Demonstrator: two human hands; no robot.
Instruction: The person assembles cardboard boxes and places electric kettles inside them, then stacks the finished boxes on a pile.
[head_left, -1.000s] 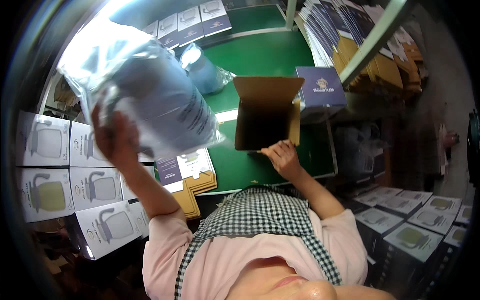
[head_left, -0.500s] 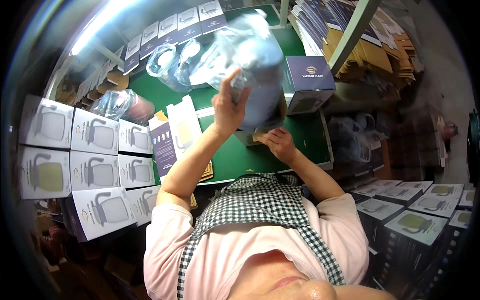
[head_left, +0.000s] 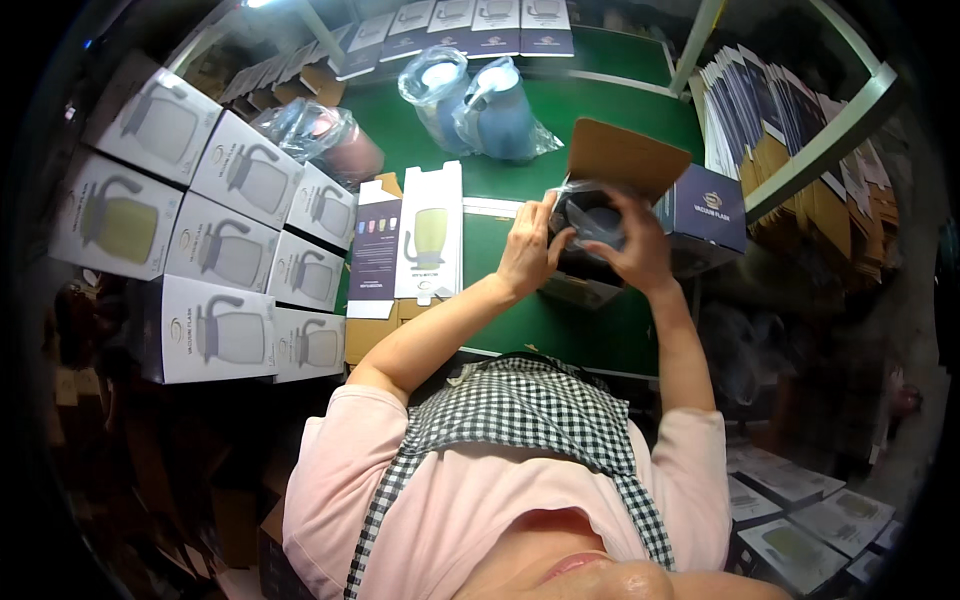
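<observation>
A carton [head_left: 585, 288] stands at the front of the green table with its brown flap [head_left: 630, 155] raised at the back. Down in its opening is a vacuum flask [head_left: 598, 222], its dark round top showing inside clear plastic; the rest is hidden by the carton. My left hand [head_left: 530, 250] grips the carton's left edge, fingers along the side and thumb toward the flask. Curled around the right of the flask's top is my right hand [head_left: 638, 245], its fingers smeared by motion.
Two bagged blue flasks [head_left: 500, 115] and a bagged pink flask [head_left: 350, 145] stand behind. Flattened cartons [head_left: 430, 235] lie left of my hands, beside stacked white boxes [head_left: 220, 245]. A closed purple box [head_left: 708, 208] sits right, below folded cartons [head_left: 790, 140] and a metal post [head_left: 825, 135].
The bagged blue flask, held up over the carton before, has gone down into it. My left hand has come down to the carton's edge, and my right hand has risen to the flask's top.
</observation>
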